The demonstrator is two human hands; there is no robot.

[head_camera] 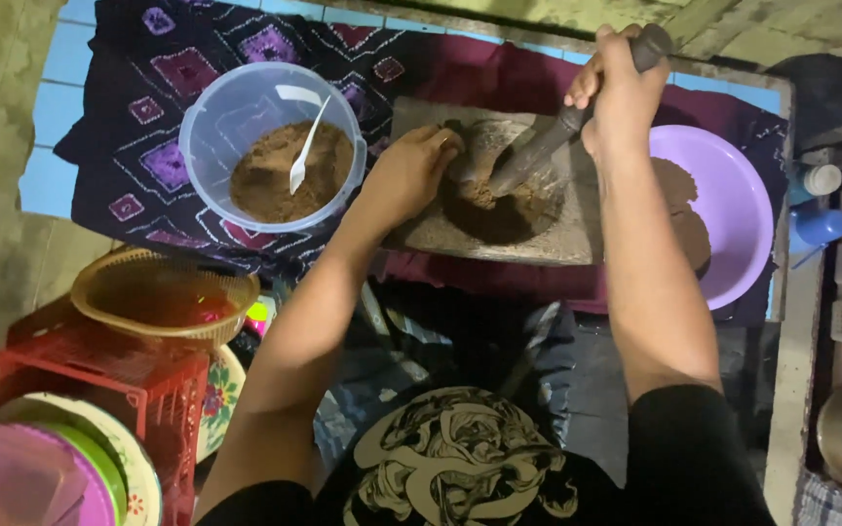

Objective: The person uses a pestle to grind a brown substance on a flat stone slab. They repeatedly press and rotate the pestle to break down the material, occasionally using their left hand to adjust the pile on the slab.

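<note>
Your right hand [621, 93] grips the dark pestle [548, 141], its tip in the brown paste [494, 200] on the stone slab [538, 244]; your left hand [411, 170], fingers curled, steadies the paste. Ground paste already lies in the purple bowl [733, 214] right of your hands, so the slab's batch looks partly done.

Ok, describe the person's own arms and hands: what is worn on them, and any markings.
Both arms are bare from the short sleeves down. The sleeves are black, part of a black shirt with a pale swirling print on the chest. The left hand and the right hand wear no gloves. No rings, watch or bracelets show, and no markings are visible on the forearms.
</note>
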